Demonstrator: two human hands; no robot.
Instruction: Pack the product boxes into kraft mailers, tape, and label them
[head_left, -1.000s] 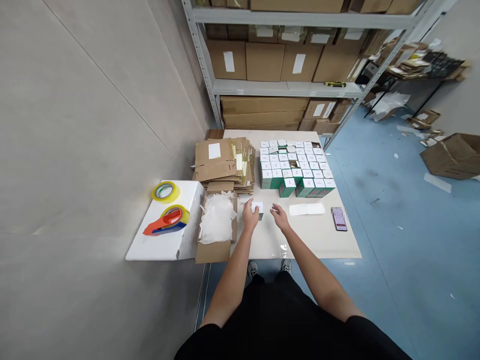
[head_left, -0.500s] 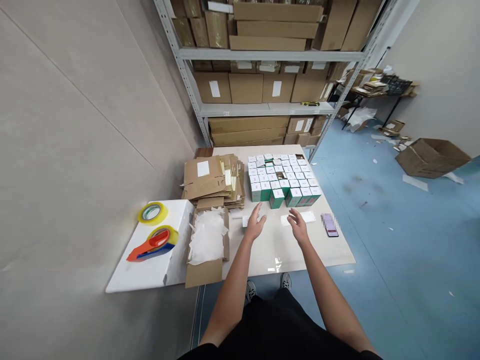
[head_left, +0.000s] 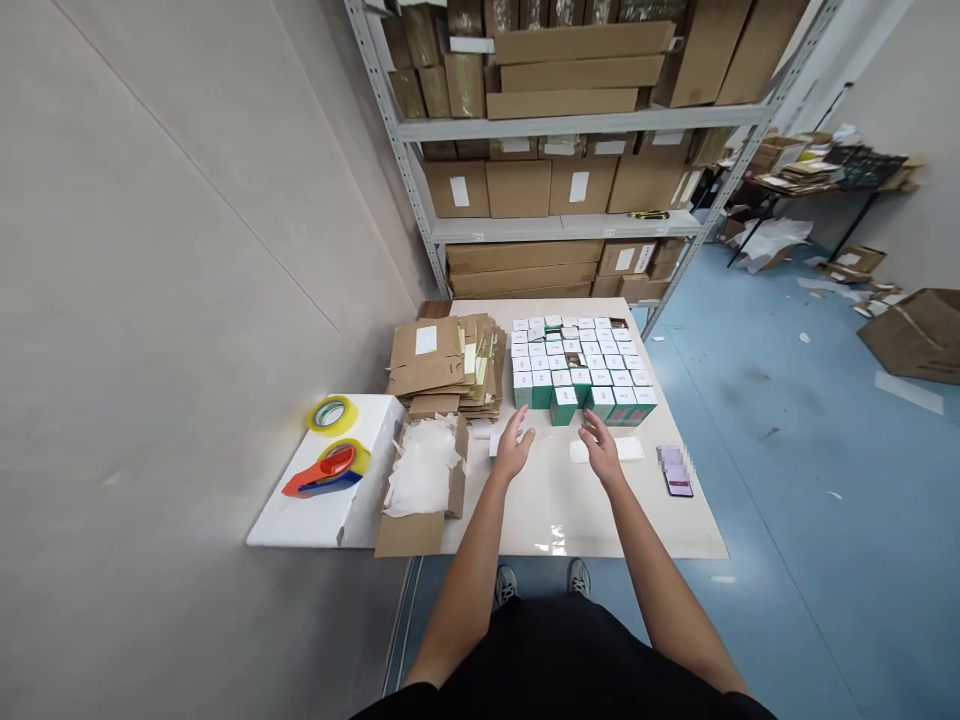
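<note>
Both my hands hover over a pale table (head_left: 637,520). My left hand (head_left: 514,448) is open, fingers spread, just above a small white box (head_left: 495,444) that lies on the table. My right hand (head_left: 601,446) is open too and holds nothing; it hangs over a white paper strip (head_left: 628,449). Just beyond my fingertips stands a block of several small white-and-green boxes (head_left: 581,368), the front row nearest my hands.
A stack of flat brown cardboard mailers (head_left: 442,362) lies left of the boxes. A carton of clear plastic bags (head_left: 421,478) sits at the table's left edge. Tape rolls and a red dispenser (head_left: 326,468) rest on white foam. A phone (head_left: 677,470) lies right. Shelving with cartons (head_left: 555,190) stands behind.
My left hand let go of the small white box and opened. Both hands moved forward toward the block of boxes. The camera tilted up.
</note>
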